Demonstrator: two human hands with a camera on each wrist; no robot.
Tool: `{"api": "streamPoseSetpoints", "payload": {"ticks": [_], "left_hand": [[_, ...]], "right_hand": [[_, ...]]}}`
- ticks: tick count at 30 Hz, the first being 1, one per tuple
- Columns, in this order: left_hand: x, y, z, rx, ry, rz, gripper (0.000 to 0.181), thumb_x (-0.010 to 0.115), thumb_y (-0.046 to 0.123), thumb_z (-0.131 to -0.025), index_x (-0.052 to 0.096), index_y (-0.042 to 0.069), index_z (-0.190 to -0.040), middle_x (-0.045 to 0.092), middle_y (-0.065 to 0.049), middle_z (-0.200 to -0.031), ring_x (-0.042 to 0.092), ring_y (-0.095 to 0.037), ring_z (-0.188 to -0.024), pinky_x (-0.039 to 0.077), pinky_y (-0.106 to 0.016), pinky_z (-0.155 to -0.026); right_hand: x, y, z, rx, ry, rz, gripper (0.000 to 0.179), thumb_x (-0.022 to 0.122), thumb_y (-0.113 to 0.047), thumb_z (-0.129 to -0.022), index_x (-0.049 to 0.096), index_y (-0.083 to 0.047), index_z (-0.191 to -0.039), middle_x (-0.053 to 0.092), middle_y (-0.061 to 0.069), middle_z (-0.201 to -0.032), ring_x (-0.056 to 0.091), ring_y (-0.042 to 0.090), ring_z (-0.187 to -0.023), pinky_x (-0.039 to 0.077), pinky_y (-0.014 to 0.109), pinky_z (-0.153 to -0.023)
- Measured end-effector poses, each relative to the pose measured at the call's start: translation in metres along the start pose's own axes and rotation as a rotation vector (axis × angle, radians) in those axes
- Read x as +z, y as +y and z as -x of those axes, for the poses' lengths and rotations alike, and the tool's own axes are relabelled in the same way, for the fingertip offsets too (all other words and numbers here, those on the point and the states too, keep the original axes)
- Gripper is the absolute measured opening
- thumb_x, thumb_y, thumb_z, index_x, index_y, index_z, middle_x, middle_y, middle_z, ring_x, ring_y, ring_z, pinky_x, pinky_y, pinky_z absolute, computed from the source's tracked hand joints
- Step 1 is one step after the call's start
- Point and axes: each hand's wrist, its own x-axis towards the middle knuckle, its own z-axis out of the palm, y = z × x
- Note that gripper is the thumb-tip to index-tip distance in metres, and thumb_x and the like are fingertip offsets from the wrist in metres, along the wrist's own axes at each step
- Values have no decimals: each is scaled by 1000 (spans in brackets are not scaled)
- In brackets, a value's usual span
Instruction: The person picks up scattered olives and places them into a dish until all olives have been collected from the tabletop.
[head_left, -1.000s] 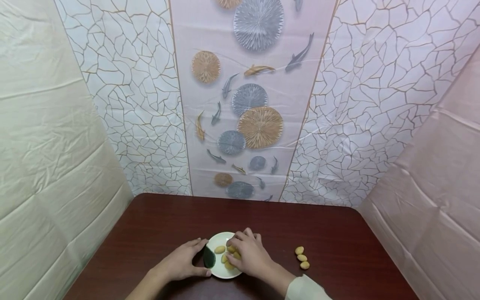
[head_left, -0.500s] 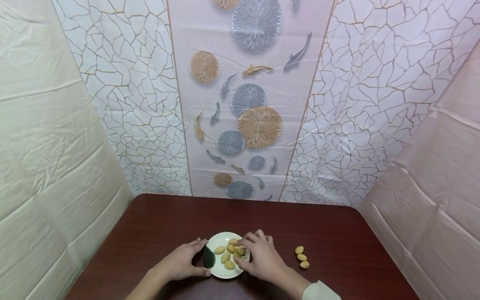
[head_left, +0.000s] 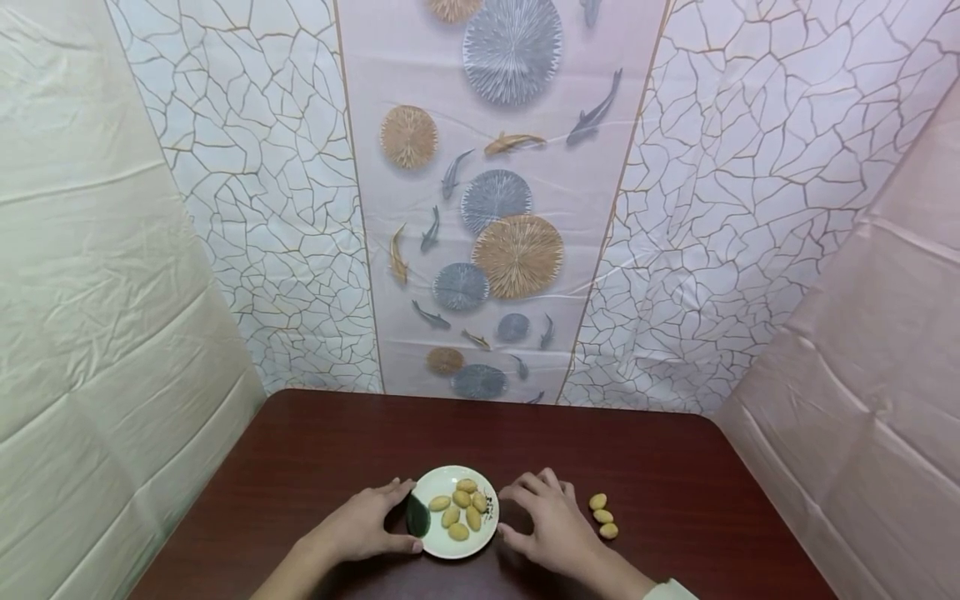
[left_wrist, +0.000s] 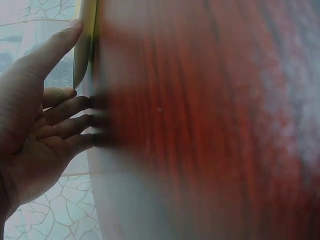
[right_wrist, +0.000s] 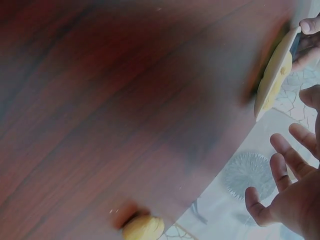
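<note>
A small white plate [head_left: 431, 542] with a dark green patch [head_left: 418, 517] on its left side stands on the table. Several yellow oval fruits [head_left: 461, 499] lie loosely grouped on it. My left hand [head_left: 363, 523] is spread around the plate's left rim, thumb and index finger touching the edge. In the left wrist view, the left hand's [left_wrist: 47, 107] other fingers extend beside the plate [left_wrist: 85, 45]. To the right of the plate, my right hand [head_left: 551, 523] holds nothing, its fingers loosely bent and fingertips close to the rim. Both thumbs point toward the plate.
Three more yellow fruits [head_left: 603, 517] lie in a short row on the table, right of my right hand. The dark red-brown table [head_left: 337, 433] has rounded far corners. Patterned cloth [head_left: 480, 200] hangs behind it, plain cloth on either side.
My right hand has drawn back to the right, from over the fruits to beyond the plate's rim, uncovering the fruits and printed lettering. The left hand has stayed at the plate.
</note>
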Motion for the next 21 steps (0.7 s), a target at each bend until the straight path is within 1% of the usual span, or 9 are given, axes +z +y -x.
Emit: {"api": "streamPoseSetpoints", "payload": {"ticks": [5, 12, 21], "left_hand": [[2, -2, -1, 14, 10, -7, 108, 89, 63, -86, 50, -1, -164, 51, -37, -162, 53, -52, -153, 46, -72, -119], [2, -3, -1, 9, 1, 0, 108, 88, 64, -87, 50, -2, -164, 50, -38, -163, 52, -52, -153, 46, -72, -119], [2, -2, 0, 8, 8, 0, 108, 88, 64, -87, 50, -2, -164, 50, -38, -163, 53, -54, -152, 46, -73, -119]], "right_hand": [[-7, 7, 6, 16, 11, 16, 34, 91, -35, -91, 79, -24, -121, 70, -13, -116, 52, 12, -104, 41, 42, -82], [-9, 15, 15, 0, 49, 52, 33, 92, -34, -88, 80, -27, -118, 71, -13, -115, 54, 13, -103, 40, 39, -80], [-12, 23, 24, 3, 90, 99, 36, 94, -34, -84, 80, -28, -116, 70, -16, -113, 53, 11, -101, 43, 43, -80]]}}
